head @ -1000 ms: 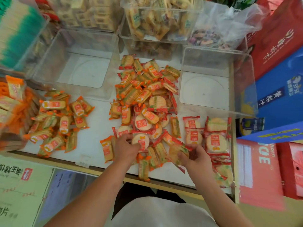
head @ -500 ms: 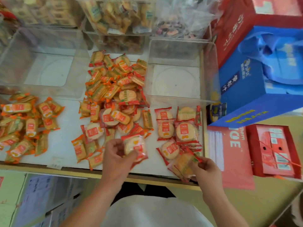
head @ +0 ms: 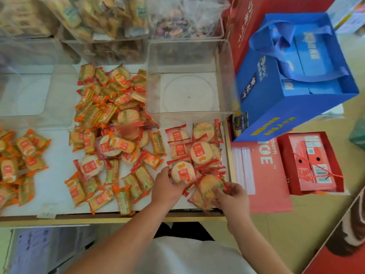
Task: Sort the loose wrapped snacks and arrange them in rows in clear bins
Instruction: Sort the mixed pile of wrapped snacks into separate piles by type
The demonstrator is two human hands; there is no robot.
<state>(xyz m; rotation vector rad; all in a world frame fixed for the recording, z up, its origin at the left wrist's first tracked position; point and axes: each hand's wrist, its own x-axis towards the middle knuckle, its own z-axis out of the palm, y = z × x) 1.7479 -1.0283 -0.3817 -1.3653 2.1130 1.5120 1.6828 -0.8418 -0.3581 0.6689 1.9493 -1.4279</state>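
A mixed heap of wrapped snacks (head: 110, 115) lies in the middle of the white table (head: 57, 165). Round crackers in red wrappers (head: 201, 153) are gathered at the right, in front of an empty clear bin (head: 189, 113). My left hand (head: 166, 188) holds one round red-wrapped cracker (head: 182, 173) at the near edge of that group. My right hand (head: 231, 196) grips a small bundle of round crackers (head: 207, 188) at the table's front right corner. A second empty clear bin (head: 39, 119) stands at the left.
Orange-wrapped oblong snacks (head: 21, 159) form a separate pile at the far left. Filled clear bins (head: 110, 16) line the back. A blue gift bag (head: 296, 80) and red boxes (head: 310, 163) stand right of the table.
My left hand has carried its round cracker rightward to the red-wrapped group. My right hand has lifted its bundle slightly closer to the group. The view has shifted right.
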